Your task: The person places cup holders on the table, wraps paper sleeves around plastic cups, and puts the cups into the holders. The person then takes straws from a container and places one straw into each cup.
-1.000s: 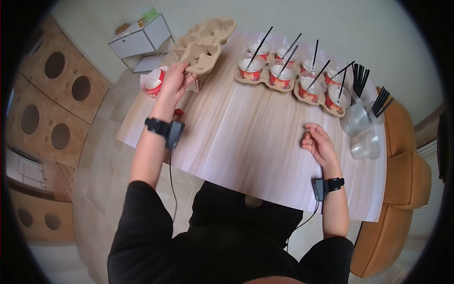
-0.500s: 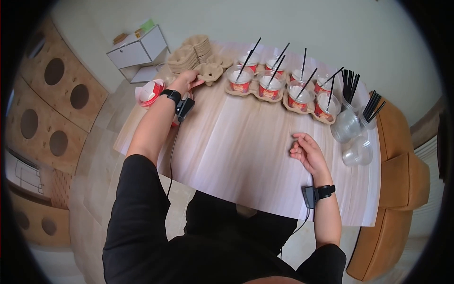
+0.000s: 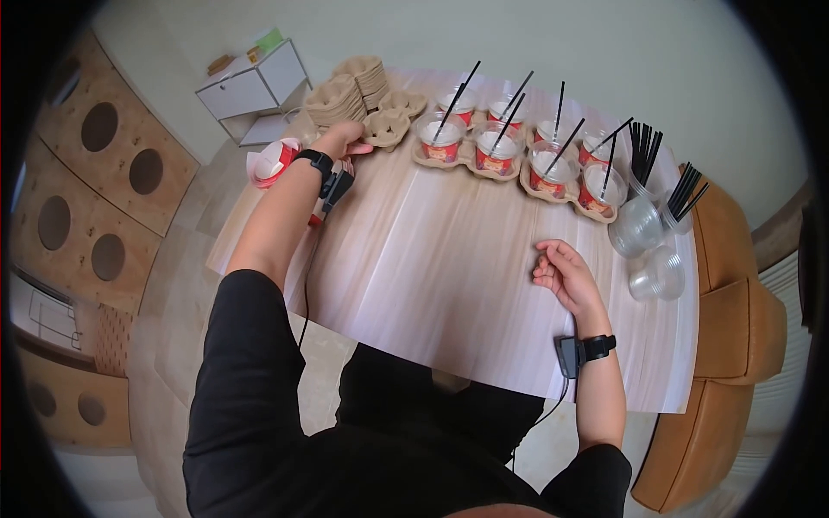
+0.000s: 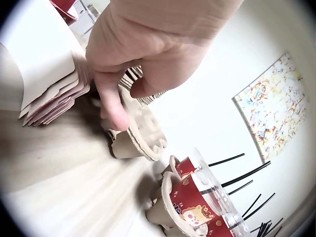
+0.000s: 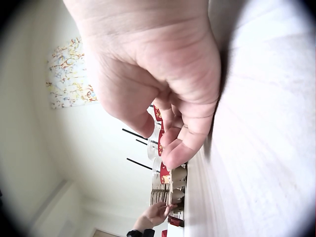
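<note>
My left hand (image 3: 344,140) is at the near edge of a molded-pulp cup carrier (image 3: 385,129) that sits on the table at the back left. In the left wrist view, its thumb and a finger pinch the rim of that carrier (image 4: 143,126). To the right of it stand two cup carriers holding several red-and-white cups (image 3: 494,157) with clear lids and black straws. My right hand (image 3: 563,274) rests low over the right side of the table, its fingers loosely curled and holding nothing.
Behind the left hand rises a stack of cup carriers (image 3: 335,102). Red cups (image 3: 275,162) lie at the table's left edge. Clear plastic cups (image 3: 637,226) and black straws (image 3: 645,154) stand at the right. A brown leather seat (image 3: 734,328) borders the table there.
My left hand has lowered the cup carrier from the air onto the table in front of the stack. The right hand has kept its pose.
</note>
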### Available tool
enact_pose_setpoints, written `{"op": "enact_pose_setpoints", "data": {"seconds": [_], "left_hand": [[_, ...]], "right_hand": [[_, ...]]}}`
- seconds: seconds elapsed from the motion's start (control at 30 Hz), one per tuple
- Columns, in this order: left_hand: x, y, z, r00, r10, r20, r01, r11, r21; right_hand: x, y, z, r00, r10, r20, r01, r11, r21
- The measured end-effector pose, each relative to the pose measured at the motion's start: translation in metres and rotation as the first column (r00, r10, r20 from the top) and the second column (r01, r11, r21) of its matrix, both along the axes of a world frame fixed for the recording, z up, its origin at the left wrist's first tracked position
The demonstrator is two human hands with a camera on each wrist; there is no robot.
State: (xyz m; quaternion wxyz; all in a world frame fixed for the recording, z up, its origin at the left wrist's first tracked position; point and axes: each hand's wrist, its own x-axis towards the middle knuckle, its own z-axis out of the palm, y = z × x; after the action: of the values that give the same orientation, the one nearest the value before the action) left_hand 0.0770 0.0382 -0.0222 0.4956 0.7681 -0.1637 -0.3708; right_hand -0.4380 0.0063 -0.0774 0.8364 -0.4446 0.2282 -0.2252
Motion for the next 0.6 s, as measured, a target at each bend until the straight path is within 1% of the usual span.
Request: {"op": "enact_pose_setpoints", "data": {"seconds": [0.03, 0.1, 0.13, 0.2, 0.23, 0.27, 0.3, 0.33, 0.37, 0.4, 0.43, 0.47, 0.5, 0.53, 0.57, 0.6], "left_hand": [[-0.005, 0.003, 0.004, 1.0, 0.0, -0.002, 0.0, 1.0, 0.002], [-0.019, 0.011, 0.017, 0.998, 0.023, 0.059, -0.021, 0.999, -0.039], [-0.017, 0.014, 0.016, 0.998, 0.018, 0.055, -0.017, 0.999, -0.032], [-0.006, 0.016, 0.009, 0.989, 0.006, 0.147, 0.0, 0.999, -0.037], [-0.005, 0.019, 0.01, 0.966, -0.075, 0.248, 0.058, 0.995, 0.077], [-0.006, 0.021, 0.019, 0.925, -0.174, 0.339, 0.114, 0.975, 0.19], [-0.012, 0.024, 0.03, 0.848, -0.187, 0.496, 0.112, 0.978, 0.178], [-0.022, 0.029, 0.036, 0.746, -0.189, 0.639, 0.115, 0.981, 0.155], [-0.025, 0.031, 0.038, 0.842, -0.097, 0.531, 0.138, 0.99, -0.038], [-0.033, 0.034, 0.035, 0.921, -0.018, 0.39, 0.117, 0.966, -0.231], [-0.051, 0.039, 0.03, 0.994, -0.012, 0.11, 0.055, 0.918, -0.394], [-0.073, 0.047, 0.025, 0.983, -0.044, -0.176, -0.055, 0.853, -0.519], [-0.108, 0.055, 0.021, 0.943, -0.084, -0.321, -0.097, 0.855, -0.51], [-0.146, 0.06, 0.017, 0.88, -0.119, -0.459, -0.138, 0.862, -0.488], [-0.163, 0.062, -0.001, 0.713, -0.315, -0.627, -0.068, 0.858, -0.509], [-0.178, 0.061, -0.022, 0.473, -0.473, -0.743, -0.009, 0.841, -0.541]], "right_hand": [[0.0, 0.0, 0.0, 1.0, 0.002, 0.001, -0.002, 1.0, -0.006], [0.0, 0.0, 0.0, 1.0, 0.002, 0.0, -0.002, 1.0, -0.007], [0.001, 0.0, 0.001, 1.0, 0.002, -0.016, -0.002, 1.0, -0.016], [-0.001, 0.001, 0.002, 0.999, -0.032, -0.043, 0.032, 0.999, -0.003], [0.0, 0.001, 0.003, 0.998, -0.028, -0.053, 0.027, 1.0, -0.007], [-0.001, 0.002, 0.002, 0.997, -0.03, -0.065, 0.03, 1.0, -0.011], [-0.001, 0.001, 0.0, 0.998, -0.027, -0.063, 0.026, 1.0, -0.013], [-0.002, 0.0, -0.001, 0.998, -0.024, -0.062, 0.023, 1.0, -0.018], [-0.002, 0.002, -0.001, 0.995, -0.064, -0.074, 0.064, 0.998, -0.01], [-0.001, 0.002, 0.0, 0.996, -0.057, -0.064, 0.057, 0.998, 0.0], [-0.001, 0.001, 0.002, 0.998, -0.044, -0.05, 0.045, 0.999, 0.003], [-0.002, -0.002, 0.001, 0.996, -0.067, -0.053, 0.067, 0.998, -0.007], [-0.002, -0.004, -0.002, 0.993, -0.108, -0.038, 0.106, 0.994, -0.039], [-0.003, -0.006, -0.006, 0.989, -0.146, -0.023, 0.144, 0.987, -0.067], [-0.004, -0.008, -0.009, 0.986, -0.166, -0.025, 0.164, 0.984, -0.067], [-0.007, -0.012, -0.012, 0.977, -0.211, -0.013, 0.209, 0.972, -0.107]]}}
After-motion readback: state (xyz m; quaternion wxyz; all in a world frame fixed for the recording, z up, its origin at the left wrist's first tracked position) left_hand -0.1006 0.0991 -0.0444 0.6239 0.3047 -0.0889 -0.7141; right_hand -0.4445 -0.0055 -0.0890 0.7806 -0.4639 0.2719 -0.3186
